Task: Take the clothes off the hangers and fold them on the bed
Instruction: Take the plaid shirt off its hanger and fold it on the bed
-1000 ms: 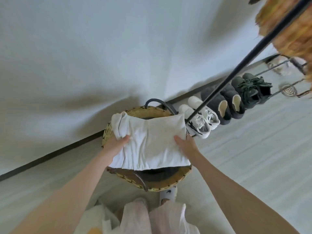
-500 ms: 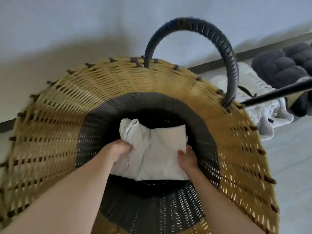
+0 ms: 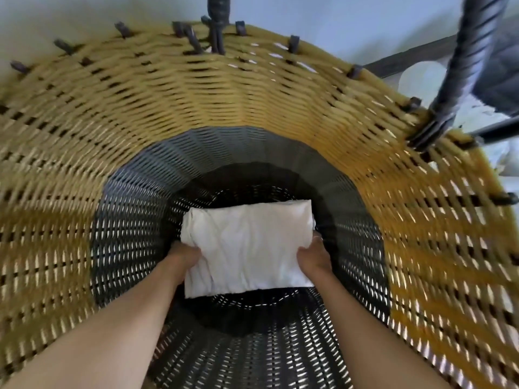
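Observation:
A folded white garment (image 3: 247, 245) is deep inside a tall woven basket (image 3: 196, 94), close to its dark bottom. My left hand (image 3: 182, 255) grips the garment's left edge and my right hand (image 3: 313, 255) grips its right edge. Both forearms reach down into the basket. The fingers under the cloth are hidden. I cannot tell whether the garment touches the bottom.
The basket has a tan upper wall, a dark lower wall (image 3: 126, 234) and a dark handle (image 3: 460, 68) at the upper right. A white wall (image 3: 351, 21) and a dark baseboard (image 3: 407, 61) show past the rim.
Both hands have lowered the folded garment from above the basket's rim down to near its bottom. The view has dropped closer into the basket.

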{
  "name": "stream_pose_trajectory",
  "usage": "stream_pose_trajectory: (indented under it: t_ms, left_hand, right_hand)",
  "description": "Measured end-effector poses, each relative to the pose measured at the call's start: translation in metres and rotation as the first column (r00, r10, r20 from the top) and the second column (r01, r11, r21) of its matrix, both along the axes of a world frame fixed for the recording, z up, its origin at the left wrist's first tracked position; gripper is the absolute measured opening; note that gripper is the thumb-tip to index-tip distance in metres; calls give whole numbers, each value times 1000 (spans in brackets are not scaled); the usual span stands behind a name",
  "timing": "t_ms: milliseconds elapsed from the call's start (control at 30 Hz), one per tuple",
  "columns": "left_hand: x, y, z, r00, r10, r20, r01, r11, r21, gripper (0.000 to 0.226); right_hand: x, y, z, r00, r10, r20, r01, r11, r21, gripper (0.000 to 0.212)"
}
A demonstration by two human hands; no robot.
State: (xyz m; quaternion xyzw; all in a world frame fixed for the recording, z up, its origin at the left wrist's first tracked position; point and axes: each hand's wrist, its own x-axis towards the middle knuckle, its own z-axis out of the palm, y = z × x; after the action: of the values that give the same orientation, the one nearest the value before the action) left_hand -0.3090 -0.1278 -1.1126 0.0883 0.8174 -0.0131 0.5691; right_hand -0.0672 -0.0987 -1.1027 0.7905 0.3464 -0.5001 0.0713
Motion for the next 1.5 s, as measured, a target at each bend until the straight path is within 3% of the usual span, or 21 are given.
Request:
stream_pose_trajectory:
  t_ms: [100, 200, 267, 333, 433, 567, 700, 767, 967, 1167, 1333, 1433, 1500]
  left_hand:
    - [-3, 11, 35, 955, -293, -47, 294, 955, 23, 50]
    - [10, 24, 97, 785, -614, -82, 619, 782, 76, 48]
    - [20, 31, 148, 662, -746, -78, 748, 649, 139, 39]
    - [28, 40, 209, 592, -801, -90, 797, 566, 210, 31]
    - [38, 46, 306, 528, -839, -128, 822, 468, 324, 28]
    - [57, 51, 414, 497, -847, -187, 813, 380, 442, 28]
    - [86, 54, 545, 534, -810, -243, 756, 329, 566, 31]
    - [103, 57, 597, 503, -813, -292, 757, 251, 603, 33]
    - [155, 73, 734, 402, -771, -494, 741, -43, 670, 28]
    - [221, 89, 850, 416, -595, -688, 614, -374, 695, 25]
    - [280, 86, 950, 459, -289, -840, 516, -682, 517, 26]
    - [307, 90, 1004, 493, -67, -868, 509, -787, 350, 25]
    - [326, 96, 1041, 503, 110, -857, 532, -821, 206, 25]
  right_hand:
    - [-6, 2, 33, 999, 54, 10, -53, 998, -18, 52]
    - [-11, 6, 87, 986, 164, -42, -165, 986, -24, 50]
    - [-17, 11, 138, 967, 237, -88, -241, 970, -31, 42]
    - [-21, 18, 200, 931, 340, -133, -347, 937, -37, 25]
    - [-21, 22, 296, 878, 463, -124, -466, 885, -1, 27]
    - [-13, 27, 413, 853, 505, -130, -502, 863, 59, 33]
    - [18, 24, 550, 861, 500, -89, -475, 855, 208, 29]
    - [40, 21, 609, 891, 444, -94, -412, 878, 243, 23]
    - [113, 15, 758, 899, 428, 96, -433, 831, 350, 14]
    - [195, 6, 873, 911, 362, 197, -412, 803, 430, 27]
    - [256, -3, 969, 909, 277, 311, -413, 694, 590, 31]
    - [283, 1, 1017, 874, 215, 435, -463, 637, 616, 38]
    - [301, 1, 1055, 809, 145, 569, -553, 516, 654, 58]
